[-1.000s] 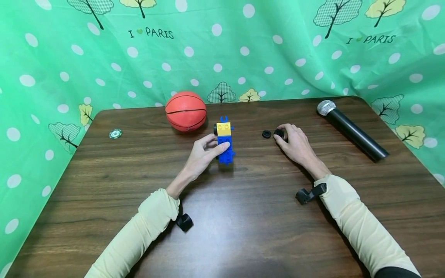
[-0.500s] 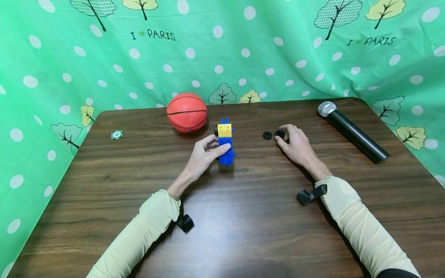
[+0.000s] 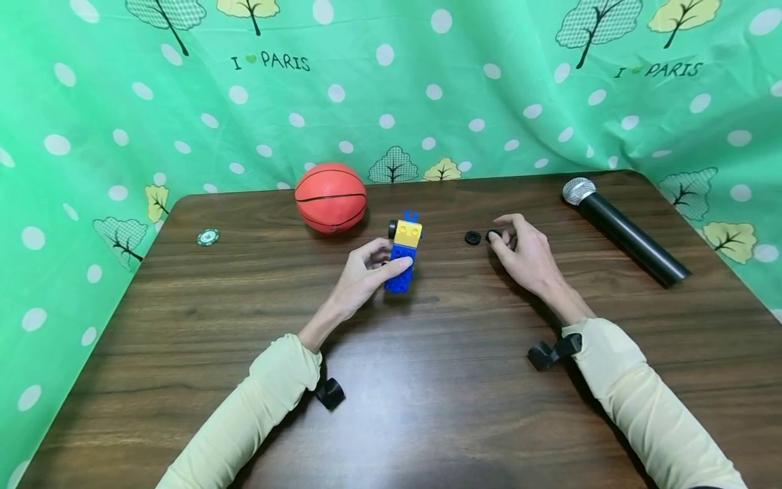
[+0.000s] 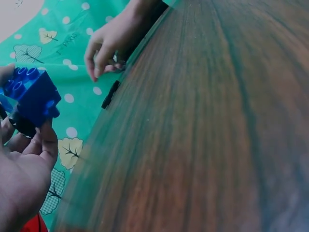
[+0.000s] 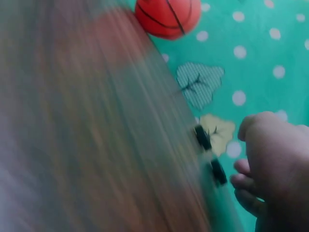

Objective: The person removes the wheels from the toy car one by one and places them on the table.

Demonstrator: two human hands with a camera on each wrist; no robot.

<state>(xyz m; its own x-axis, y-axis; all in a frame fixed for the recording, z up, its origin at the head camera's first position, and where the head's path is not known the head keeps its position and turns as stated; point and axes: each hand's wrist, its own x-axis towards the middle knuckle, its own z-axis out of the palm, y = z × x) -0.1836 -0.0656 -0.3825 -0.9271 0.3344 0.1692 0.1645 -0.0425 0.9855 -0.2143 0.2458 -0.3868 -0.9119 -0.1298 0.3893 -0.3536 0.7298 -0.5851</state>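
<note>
My left hand (image 3: 382, 263) grips a toy car of blue and yellow bricks (image 3: 404, 246), tilted a little to the right just above the table (image 3: 427, 380). In the left wrist view the blue brick end (image 4: 31, 94) sits over my left hand's fingers (image 4: 46, 145), with a black wheel (image 4: 19, 126) on its underside. My right hand (image 3: 502, 242) pinches a small black wheel (image 3: 491, 235) at the table surface. A second black wheel (image 3: 472, 238) lies loose just left of it. The right wrist view shows both wheels (image 5: 203, 137) (image 5: 218, 172) beside my right hand (image 5: 270, 159).
An orange basketball (image 3: 330, 197) sits behind the toy car at the table's far edge. A black microphone (image 3: 623, 227) lies at the far right. A small green chip (image 3: 208, 237) lies at the far left. Green cloth hangs behind the table.
My left hand has raised and tilted the toy car to the right. My right hand has drawn slightly back with its fingers closed on the wheel.
</note>
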